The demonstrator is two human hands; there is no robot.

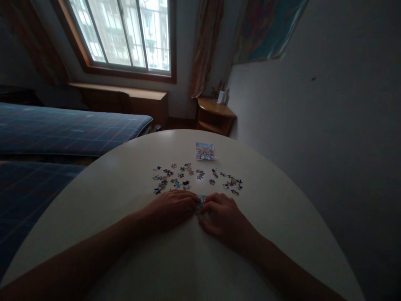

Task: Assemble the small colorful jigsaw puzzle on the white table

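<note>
A small joined patch of jigsaw puzzle pieces (201,199), bluish in colour, lies on the white round table (188,259) between my two hands. From the left, my left hand (172,207) rests on the tabletop with its fingers together and the tips pressed on the patch's left edge. Curled fingers of my right hand (223,218) grip its right side, thumb low near the table. Much of the patch is hidden under the fingers. Loose jigsaw pieces (181,175) are scattered just beyond my left hand, and more loose pieces (232,182) lie beyond my right.
A colourful picture sheet (205,151) lies farther back on the table. To the left stands a bed with a blue plaid mattress (72,127). A wooden corner shelf (216,108) and a desk (147,95) are near the window; a pale wall (297,125) runs along the right.
</note>
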